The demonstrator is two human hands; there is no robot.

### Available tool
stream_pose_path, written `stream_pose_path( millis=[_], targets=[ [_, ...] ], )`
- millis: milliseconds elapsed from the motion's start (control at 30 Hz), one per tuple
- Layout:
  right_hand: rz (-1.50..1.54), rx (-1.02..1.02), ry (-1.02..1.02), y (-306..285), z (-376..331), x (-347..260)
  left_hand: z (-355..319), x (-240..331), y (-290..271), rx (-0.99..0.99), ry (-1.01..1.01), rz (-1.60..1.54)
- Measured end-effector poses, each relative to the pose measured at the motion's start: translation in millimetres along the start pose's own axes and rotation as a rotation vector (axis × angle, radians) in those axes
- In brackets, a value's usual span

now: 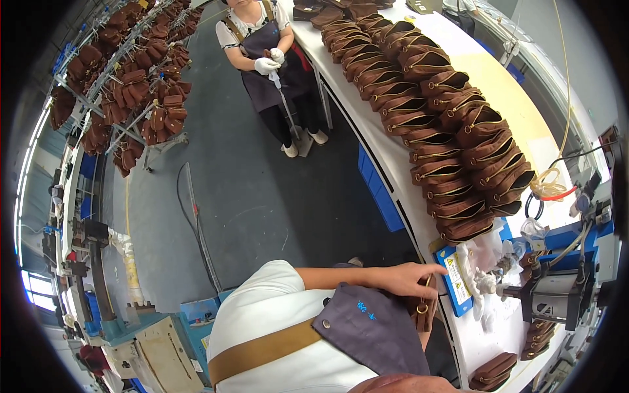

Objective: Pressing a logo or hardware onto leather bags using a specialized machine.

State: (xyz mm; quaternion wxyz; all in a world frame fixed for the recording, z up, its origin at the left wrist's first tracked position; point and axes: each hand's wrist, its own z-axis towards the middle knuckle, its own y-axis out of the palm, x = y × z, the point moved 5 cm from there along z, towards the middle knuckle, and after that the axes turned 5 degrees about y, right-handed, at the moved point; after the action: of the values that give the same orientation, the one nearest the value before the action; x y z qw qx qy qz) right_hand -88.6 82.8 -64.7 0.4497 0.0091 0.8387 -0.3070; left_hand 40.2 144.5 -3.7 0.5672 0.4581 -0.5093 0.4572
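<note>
My left hand (414,280) is at the table's near edge, fingers curled over the top of a brown zip pouch (424,313). The pouch has a gold-coloured zip and a metal ring, and hangs upright beside the apron front. One finger points toward the blue-based machine (462,281), which carries yellow warning labels and a dark cylinder (553,298). White material and clear plastic wrap its working end. Below the pouch shows a narrow strip of skin; my right hand itself is hidden.
Rows of open brown pouches (452,137) cover the long white table (341,78). Another brown pouch (495,372) lies at its near end. A gloved person (272,62) stands beyond, holding a long-handled tool (288,108). Racks of brown pouches (131,85) stand at left; a teal machine (157,347) is behind me.
</note>
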Motion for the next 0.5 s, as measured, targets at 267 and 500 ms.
stream_pose_path(
  millis=[267, 500],
  targets=[
    [0.272, 0.051, 0.04, -2.4, 27.1, -1.8, -6.6, 2.5, -45.3, 0.137, -0.164, -0.223],
    [0.742, 0.477, -0.299, -35.5, 47.9, -50.2, -33.7, -5.4, -107.9, 0.298, -0.04, -0.123]
  ],
)
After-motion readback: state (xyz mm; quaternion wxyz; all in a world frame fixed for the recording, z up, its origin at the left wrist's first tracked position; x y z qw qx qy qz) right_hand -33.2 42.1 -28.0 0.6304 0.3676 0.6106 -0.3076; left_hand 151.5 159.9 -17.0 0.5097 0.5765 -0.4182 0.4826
